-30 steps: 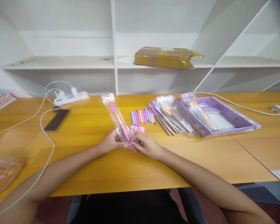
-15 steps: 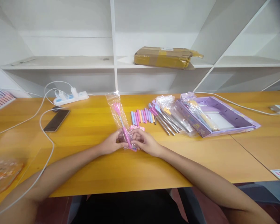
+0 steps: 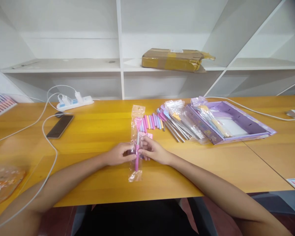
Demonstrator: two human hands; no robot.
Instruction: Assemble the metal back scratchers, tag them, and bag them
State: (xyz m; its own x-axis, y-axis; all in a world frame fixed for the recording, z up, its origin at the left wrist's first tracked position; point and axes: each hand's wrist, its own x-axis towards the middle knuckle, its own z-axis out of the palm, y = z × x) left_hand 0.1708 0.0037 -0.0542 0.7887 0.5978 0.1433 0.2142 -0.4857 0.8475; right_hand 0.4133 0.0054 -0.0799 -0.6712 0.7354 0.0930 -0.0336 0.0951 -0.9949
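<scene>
A pink back scratcher (image 3: 137, 157), with a claw-like head and a metal shaft, lies upright inside a clear plastic bag (image 3: 135, 177). My left hand (image 3: 118, 154) pinches the bag's left side near the handle. From the right, my right hand (image 3: 155, 150) grips the same bag with thumb and fingers. Just behind my right fingers is a small pink patterned card or packet (image 3: 149, 135), partly hidden. A row of coloured handle sleeves (image 3: 153, 121) lies beyond, beside several metal rods with claw heads (image 3: 175, 129).
A purple open box (image 3: 250, 132) with a bagged item (image 3: 215, 121) across it stands at right. On the left are a phone (image 3: 60, 126), a power strip (image 3: 75, 103) and white cables. A taped cardboard parcel (image 3: 173, 59) rests on the shelf.
The bagged back scratcher has turned from leaning left to nearly vertical, and its lower end has come closer to me. Both hands stay on it.
</scene>
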